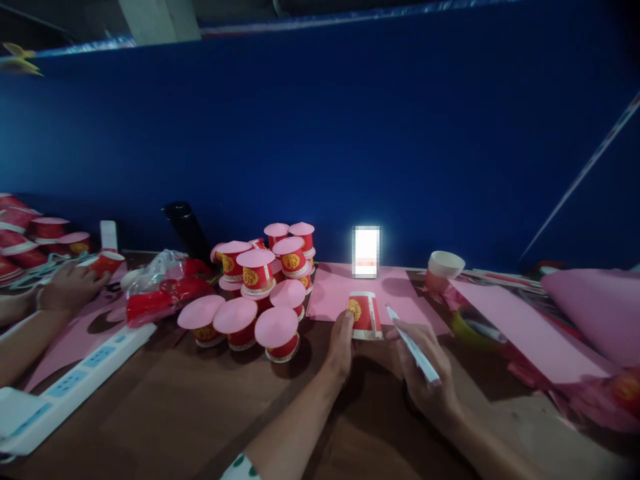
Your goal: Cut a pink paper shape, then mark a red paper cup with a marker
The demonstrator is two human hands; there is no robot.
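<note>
Lower centre: right hand (434, 363) curled round white marker (421, 359), pen-style, probably for control. Left hand (342, 343) partly closed on red cup's (367, 315) left side, likely steadying it. Behind: pink sheets (330, 293); left of centre, pink-topped cups (257, 275), apparently grouped out of the way.

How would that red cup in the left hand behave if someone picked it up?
The red cup is probably light: the left hand alone holds it. Its paper-like wall would likely dent if squeezed. Being round, it might roll if laid on its side.
</note>
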